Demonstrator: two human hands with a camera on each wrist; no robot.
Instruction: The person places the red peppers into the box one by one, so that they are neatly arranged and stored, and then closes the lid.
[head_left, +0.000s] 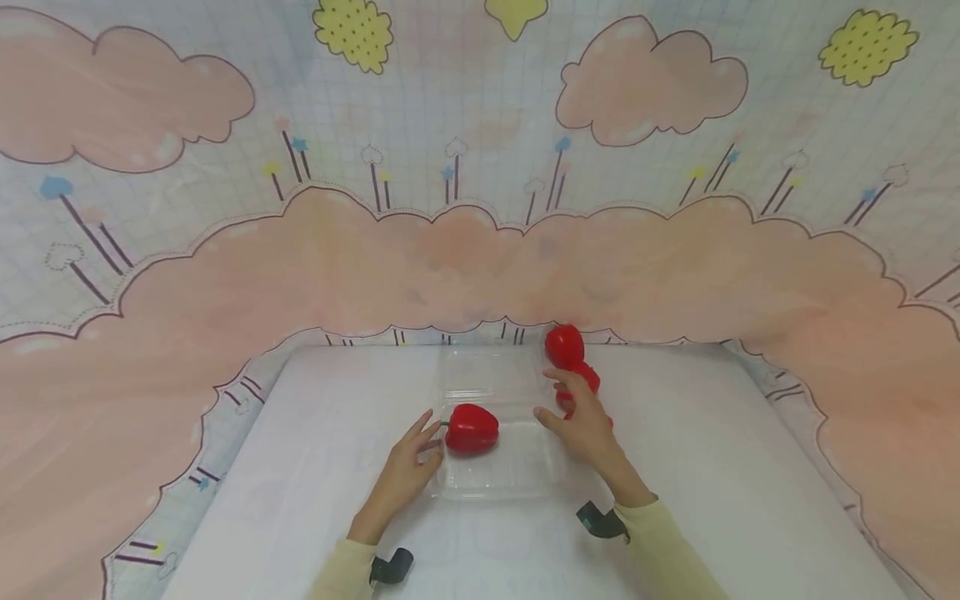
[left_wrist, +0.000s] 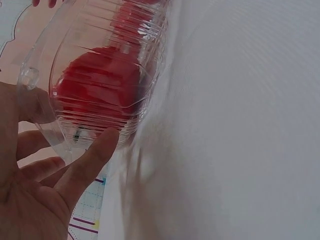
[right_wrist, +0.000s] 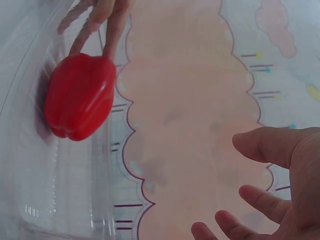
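Note:
An open clear plastic clamshell box [head_left: 517, 475] lies on the white table with a red bell pepper [head_left: 472, 430] on its side in the near half. The pepper's green stem points left. My left hand [head_left: 412, 467] holds the box's left end. In the left wrist view its thumb [left_wrist: 95, 150] presses the ribbed outer wall while a finger shows through the clear rim. My right hand [head_left: 585, 425] hovers at the box's right side, fingers spread and holding nothing, partly covering several red pieces. One red piece [head_left: 564, 346] is plain behind it.
The box's other half [head_left: 491, 375] lies folded back at the far side. Behind the white table [head_left: 300, 500] hangs a patterned cloth [head_left: 480, 267] with pink clouds. Dark wrist cameras are strapped on both sleeves.

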